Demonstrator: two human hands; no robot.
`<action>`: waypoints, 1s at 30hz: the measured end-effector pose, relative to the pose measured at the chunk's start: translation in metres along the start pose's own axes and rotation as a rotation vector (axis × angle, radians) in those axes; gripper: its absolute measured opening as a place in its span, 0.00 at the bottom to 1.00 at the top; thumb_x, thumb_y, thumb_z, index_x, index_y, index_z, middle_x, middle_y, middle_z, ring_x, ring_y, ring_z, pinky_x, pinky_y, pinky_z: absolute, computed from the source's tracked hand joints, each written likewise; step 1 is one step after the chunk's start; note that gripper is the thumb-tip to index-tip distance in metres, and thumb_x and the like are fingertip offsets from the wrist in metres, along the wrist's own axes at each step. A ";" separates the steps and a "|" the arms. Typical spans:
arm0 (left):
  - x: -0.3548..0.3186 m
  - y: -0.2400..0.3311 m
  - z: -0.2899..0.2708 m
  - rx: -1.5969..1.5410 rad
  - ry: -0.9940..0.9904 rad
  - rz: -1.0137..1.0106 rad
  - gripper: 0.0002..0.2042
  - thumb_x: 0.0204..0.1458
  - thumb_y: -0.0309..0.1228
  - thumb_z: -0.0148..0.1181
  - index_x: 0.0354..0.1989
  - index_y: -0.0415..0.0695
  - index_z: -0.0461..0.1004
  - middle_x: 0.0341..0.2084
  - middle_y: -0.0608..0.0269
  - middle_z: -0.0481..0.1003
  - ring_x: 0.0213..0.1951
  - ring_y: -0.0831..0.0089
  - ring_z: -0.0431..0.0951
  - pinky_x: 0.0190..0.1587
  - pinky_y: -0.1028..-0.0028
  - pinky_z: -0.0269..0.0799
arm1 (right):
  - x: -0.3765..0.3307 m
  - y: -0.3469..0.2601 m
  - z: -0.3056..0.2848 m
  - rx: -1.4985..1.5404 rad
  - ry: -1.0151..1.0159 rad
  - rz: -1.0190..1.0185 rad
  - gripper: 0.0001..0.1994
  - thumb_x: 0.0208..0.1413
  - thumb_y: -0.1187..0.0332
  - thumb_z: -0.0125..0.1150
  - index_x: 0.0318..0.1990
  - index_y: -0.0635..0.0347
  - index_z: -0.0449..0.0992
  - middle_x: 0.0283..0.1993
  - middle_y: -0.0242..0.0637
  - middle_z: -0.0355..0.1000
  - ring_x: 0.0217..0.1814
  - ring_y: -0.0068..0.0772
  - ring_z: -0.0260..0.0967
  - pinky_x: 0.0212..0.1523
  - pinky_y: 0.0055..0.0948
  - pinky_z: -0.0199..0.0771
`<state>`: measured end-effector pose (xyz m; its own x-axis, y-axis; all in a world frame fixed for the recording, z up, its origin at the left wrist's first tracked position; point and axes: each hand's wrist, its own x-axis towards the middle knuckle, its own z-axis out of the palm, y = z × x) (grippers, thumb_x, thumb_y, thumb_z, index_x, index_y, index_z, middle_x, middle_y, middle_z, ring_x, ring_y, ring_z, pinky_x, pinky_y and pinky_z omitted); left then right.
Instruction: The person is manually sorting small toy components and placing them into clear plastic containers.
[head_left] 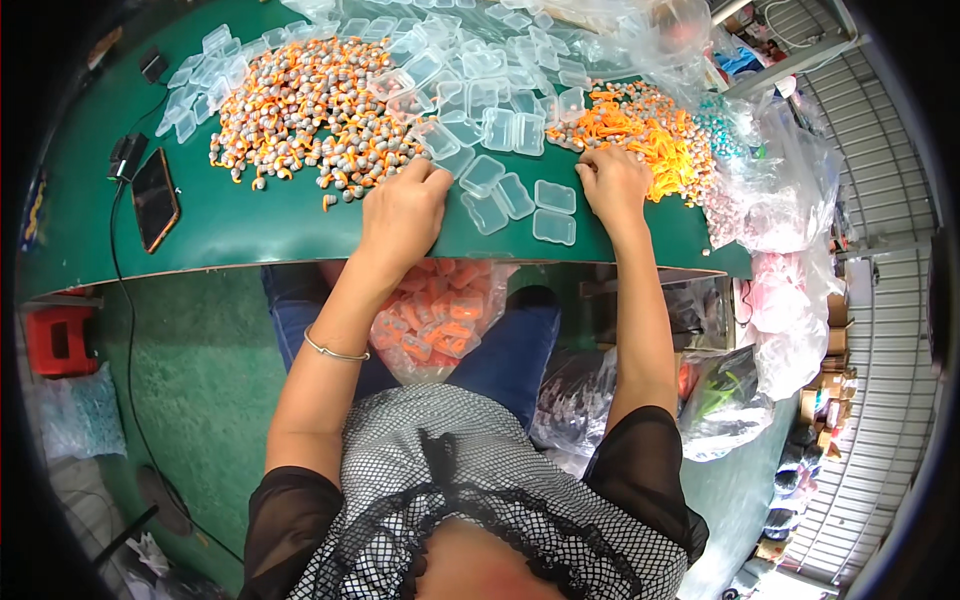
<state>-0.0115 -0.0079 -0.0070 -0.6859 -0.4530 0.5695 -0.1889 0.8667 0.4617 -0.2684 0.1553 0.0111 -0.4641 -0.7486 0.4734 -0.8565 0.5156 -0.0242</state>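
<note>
My left hand (405,207) is at the right edge of a pile of small grey pieces with orange ends (310,110). Its fingers are bent and closed, and what they hold, if anything, is hidden. Over on the other side, my right hand (618,187) rests by a heap of orange strips (650,145), fingertips drawn together. I cannot make out anything in them. Between the hands an opened clear plastic case (555,212) lies flat on the green table (290,235). Another opened clear case (485,212) is closer to the left hand, beside more cases (514,133).
A phone (156,200) and a black cable (118,225) lie at the left. Clear plastic bags (790,180) crowd the right end. A bag of cases with orange contents (435,315) sits between my legs, below the table edge. A red stool (60,340) stands at lower left.
</note>
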 end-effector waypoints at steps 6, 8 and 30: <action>0.001 0.005 0.010 0.027 0.005 -0.131 0.05 0.50 0.29 0.63 0.34 0.45 0.74 0.31 0.57 0.75 0.30 0.53 0.79 0.30 0.57 0.75 | -0.004 -0.004 -0.001 0.012 0.054 -0.024 0.02 0.49 0.65 0.67 0.31 0.48 0.81 0.34 0.28 0.77 0.43 0.37 0.73 0.47 0.46 0.59; 0.001 0.008 0.013 0.027 -0.010 -0.203 0.07 0.49 0.28 0.65 0.36 0.46 0.75 0.31 0.59 0.76 0.32 0.54 0.79 0.32 0.59 0.74 | -0.009 -0.004 -0.001 0.064 0.124 -0.053 0.02 0.49 0.66 0.67 0.31 0.48 0.80 0.34 0.28 0.77 0.43 0.36 0.73 0.48 0.44 0.59; -0.002 0.000 0.001 -0.004 0.058 -0.214 0.04 0.48 0.24 0.63 0.33 0.43 0.76 0.26 0.56 0.75 0.29 0.59 0.77 0.33 0.62 0.73 | -0.045 -0.027 -0.027 0.674 0.168 0.092 0.09 0.49 0.82 0.65 0.38 0.63 0.79 0.33 0.37 0.77 0.27 0.30 0.72 0.31 0.28 0.73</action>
<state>-0.0110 -0.0072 -0.0091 -0.5887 -0.6378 0.4967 -0.3227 0.7488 0.5789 -0.2182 0.1865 0.0140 -0.5469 -0.6120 0.5713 -0.7940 0.1628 -0.5857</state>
